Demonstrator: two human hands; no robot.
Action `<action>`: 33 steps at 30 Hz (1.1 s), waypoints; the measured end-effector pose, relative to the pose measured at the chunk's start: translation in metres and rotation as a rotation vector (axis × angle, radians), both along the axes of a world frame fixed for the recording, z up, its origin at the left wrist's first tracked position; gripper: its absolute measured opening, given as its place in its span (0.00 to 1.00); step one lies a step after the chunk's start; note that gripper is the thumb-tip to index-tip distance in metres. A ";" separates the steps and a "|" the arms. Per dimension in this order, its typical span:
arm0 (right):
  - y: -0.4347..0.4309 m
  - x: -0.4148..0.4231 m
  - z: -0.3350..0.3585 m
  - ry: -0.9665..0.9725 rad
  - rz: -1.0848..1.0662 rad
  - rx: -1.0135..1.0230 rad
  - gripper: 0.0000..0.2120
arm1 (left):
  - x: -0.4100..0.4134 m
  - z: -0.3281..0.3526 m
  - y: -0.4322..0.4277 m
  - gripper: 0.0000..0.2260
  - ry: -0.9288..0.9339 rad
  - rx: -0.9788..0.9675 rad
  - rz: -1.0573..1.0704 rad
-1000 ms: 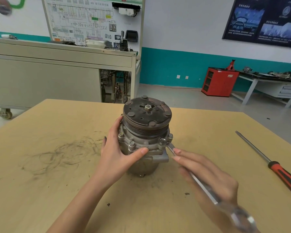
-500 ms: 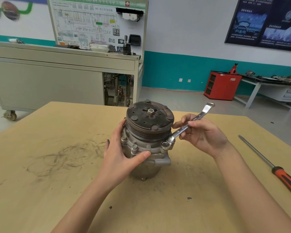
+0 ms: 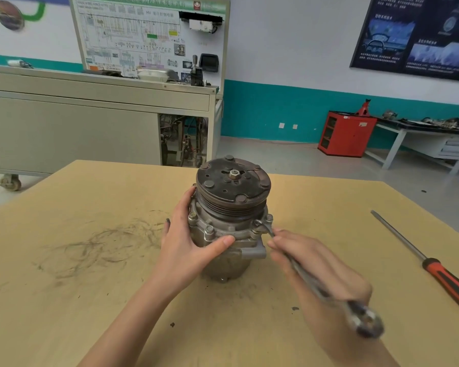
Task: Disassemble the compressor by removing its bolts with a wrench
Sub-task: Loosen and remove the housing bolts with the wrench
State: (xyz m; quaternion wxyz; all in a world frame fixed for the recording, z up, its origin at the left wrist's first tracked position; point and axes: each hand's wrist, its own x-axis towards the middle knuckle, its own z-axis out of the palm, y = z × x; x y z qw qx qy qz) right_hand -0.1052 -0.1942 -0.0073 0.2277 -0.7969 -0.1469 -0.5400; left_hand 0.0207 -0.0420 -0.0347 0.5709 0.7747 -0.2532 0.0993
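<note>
A grey metal compressor point(image 3: 228, 207) stands upright on the wooden table point(image 3: 90, 300), its dark pulley disc facing up. My left hand point(image 3: 188, 245) grips its housing from the left, thumb across the front below the flange bolts. My right hand point(image 3: 316, 266) holds a steel wrench point(image 3: 302, 274) whose far end sits on a flange bolt point(image 3: 259, 224) at the compressor's front right. The wrench handle points toward me and its near end is blurred.
A red-handled screwdriver point(image 3: 440, 274) lies on the table at the right. Dark scuff marks point(image 3: 104, 242) cover the table's left part. Beyond the table stand a grey wheeled cabinet point(image 3: 72, 128), a red cabinet point(image 3: 345, 133) and a white bench point(image 3: 421, 144).
My right hand has swung the wrench handle from the far right of the compressor round toward me, its end staying at the front-right bolt. My left hand keeps its grip.
</note>
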 end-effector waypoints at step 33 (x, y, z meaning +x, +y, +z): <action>-0.050 0.032 0.041 0.362 0.487 0.795 0.13 | 0.000 -0.002 0.001 0.37 0.011 -0.002 -0.007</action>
